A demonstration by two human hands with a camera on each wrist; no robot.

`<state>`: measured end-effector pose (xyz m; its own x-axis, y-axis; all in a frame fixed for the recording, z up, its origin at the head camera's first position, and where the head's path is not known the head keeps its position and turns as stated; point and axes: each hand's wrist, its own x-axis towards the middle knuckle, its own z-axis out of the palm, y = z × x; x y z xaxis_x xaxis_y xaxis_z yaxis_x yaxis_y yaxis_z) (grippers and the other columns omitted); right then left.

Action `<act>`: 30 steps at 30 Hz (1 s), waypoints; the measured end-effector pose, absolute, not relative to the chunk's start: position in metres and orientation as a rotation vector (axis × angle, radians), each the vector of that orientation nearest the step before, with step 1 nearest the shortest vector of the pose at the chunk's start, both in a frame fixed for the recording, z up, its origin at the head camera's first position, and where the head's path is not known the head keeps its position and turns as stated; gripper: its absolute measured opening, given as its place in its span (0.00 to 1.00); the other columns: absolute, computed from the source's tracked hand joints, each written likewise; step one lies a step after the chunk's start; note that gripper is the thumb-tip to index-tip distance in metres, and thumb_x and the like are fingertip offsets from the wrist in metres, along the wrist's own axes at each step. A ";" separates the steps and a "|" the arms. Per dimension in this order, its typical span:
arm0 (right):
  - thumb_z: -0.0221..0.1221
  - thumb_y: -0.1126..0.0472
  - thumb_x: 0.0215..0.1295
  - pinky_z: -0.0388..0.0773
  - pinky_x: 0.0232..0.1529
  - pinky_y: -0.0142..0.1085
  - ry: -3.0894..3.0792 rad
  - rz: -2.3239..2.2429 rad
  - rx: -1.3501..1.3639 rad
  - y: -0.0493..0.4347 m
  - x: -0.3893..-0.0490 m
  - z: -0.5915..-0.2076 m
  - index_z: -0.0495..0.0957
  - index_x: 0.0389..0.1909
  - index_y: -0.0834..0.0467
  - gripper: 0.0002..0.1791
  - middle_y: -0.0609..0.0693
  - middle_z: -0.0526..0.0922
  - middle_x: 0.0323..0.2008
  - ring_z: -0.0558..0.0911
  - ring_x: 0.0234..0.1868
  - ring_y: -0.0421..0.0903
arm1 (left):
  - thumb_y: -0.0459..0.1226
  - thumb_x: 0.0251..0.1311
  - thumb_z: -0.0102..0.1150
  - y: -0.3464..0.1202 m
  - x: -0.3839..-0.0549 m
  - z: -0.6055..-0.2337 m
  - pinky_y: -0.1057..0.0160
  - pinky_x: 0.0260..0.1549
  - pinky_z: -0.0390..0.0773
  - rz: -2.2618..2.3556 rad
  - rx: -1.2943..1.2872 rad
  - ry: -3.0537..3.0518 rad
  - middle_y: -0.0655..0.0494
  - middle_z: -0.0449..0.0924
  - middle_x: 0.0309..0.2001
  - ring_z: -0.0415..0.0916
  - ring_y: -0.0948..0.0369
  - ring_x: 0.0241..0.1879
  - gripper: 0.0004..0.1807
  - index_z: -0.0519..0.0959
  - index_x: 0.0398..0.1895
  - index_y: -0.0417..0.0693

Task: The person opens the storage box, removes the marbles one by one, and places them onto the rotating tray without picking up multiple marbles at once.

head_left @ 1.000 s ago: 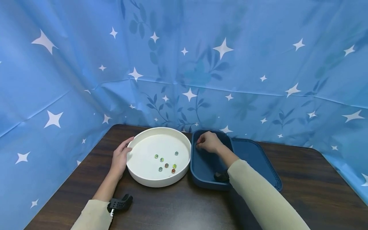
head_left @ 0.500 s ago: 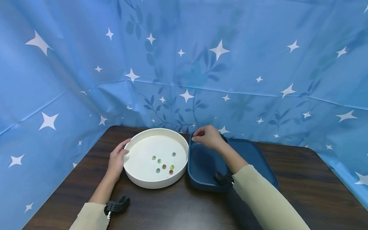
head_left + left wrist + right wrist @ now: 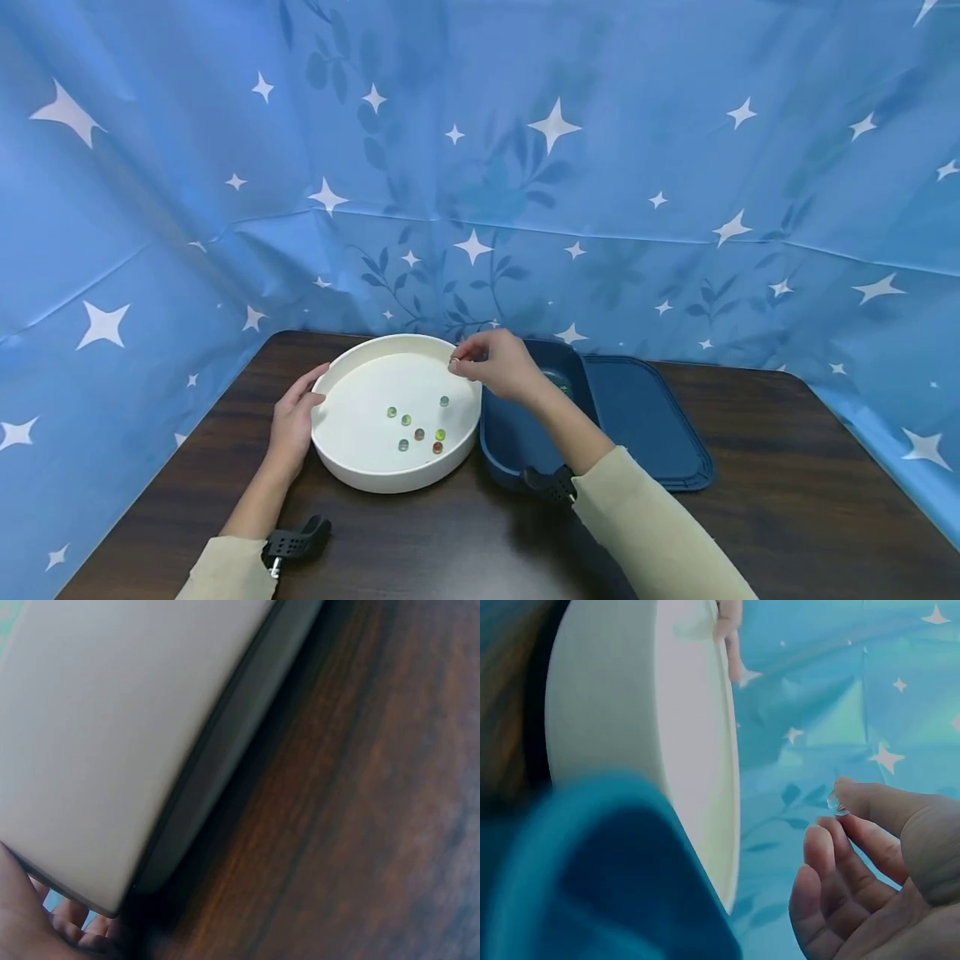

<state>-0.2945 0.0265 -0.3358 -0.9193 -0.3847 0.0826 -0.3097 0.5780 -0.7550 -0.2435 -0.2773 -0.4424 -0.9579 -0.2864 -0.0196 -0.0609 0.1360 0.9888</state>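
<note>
I am logging the scene from the left side of the counter [image 3: 465, 533] across to the right.

The left hand [image 3: 291, 421] is resting against the outer wall of the white bowl [image 3: 330, 450] at about its 9 o'clock. Its fingers [image 3: 311, 385] are lying nearly straight along the rim, steadying the bowl and closing around nothing. The left wrist view is showing the same contact: the bowl's wall [image 3: 112, 750] is filling the frame above the wood grain.

Inside the bowl, seven marbles [image 3: 416, 429] are lying loose, clustered between the centre and 5 o'clock.

The right hand [image 3: 498, 367] is hovering over the bowl's rim at about 2 o'clock, above the seam where the bowl is meeting the blue tray [image 3: 517, 433]. Its thumb and forefinger are pinching one small clear marble [image 3: 833, 802], visible in the right wrist view at the fingertips [image 3: 847, 787]; the other fingers are curling loosely below it and holding nothing.

The relation I am watching is this: the pinched marble is sitting just inside or directly above the rim, I cannot tell which, and the bowl's floor is lying down and toward 8 o'clock from the fingertips. The right hand is the nearer one to that open floor; the left is staying outside the wall.

Right of the tray, a flat blue lid [image 3: 645, 417] is lying beside it.
</note>
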 end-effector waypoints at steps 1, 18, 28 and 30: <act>0.67 0.57 0.65 0.78 0.31 0.32 2.693 -1.283 -0.605 0.022 -0.293 -0.337 0.88 0.39 0.54 0.07 0.50 0.85 0.35 0.81 0.36 0.48 | 0.31 0.73 0.35 -0.278 -0.243 -0.442 0.75 0.59 0.65 -1.923 0.347 -2.230 0.58 0.57 0.80 0.56 0.58 0.78 0.30 0.63 0.77 0.52; 0.68 0.59 0.63 0.74 0.27 0.28 2.574 -1.309 -0.544 -0.048 -0.292 -0.385 0.86 0.35 0.56 0.05 0.47 0.83 0.28 0.83 0.28 0.40 | 0.30 0.72 0.35 -0.283 -0.237 -0.448 0.63 0.71 0.62 -1.908 0.358 -2.255 0.57 0.56 0.80 0.54 0.58 0.79 0.31 0.62 0.78 0.52; 0.68 0.60 0.63 0.74 0.28 0.28 2.620 -1.295 -0.301 -0.058 -0.300 -0.400 0.86 0.35 0.56 0.04 0.47 0.84 0.29 0.81 0.28 0.40 | 0.30 0.73 0.34 -0.279 -0.243 -0.446 0.51 0.76 0.58 -1.924 0.318 -2.240 0.56 0.56 0.80 0.53 0.56 0.79 0.31 0.62 0.78 0.51; 0.69 0.61 0.62 0.74 0.28 0.28 2.647 -1.271 -0.309 -0.057 -0.301 -0.401 0.86 0.34 0.57 0.03 0.48 0.84 0.28 0.81 0.27 0.40 | 0.31 0.73 0.34 -0.279 -0.244 -0.445 0.51 0.76 0.58 -1.926 0.313 -2.237 0.57 0.55 0.80 0.53 0.57 0.79 0.30 0.61 0.78 0.51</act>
<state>-0.3013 -0.0573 -0.4008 -0.9605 -0.2669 -0.0790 -0.1052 0.6107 -0.7848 -0.2444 -0.2789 -0.4449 -0.9630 -0.2696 -0.0061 -0.0460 0.1421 0.9888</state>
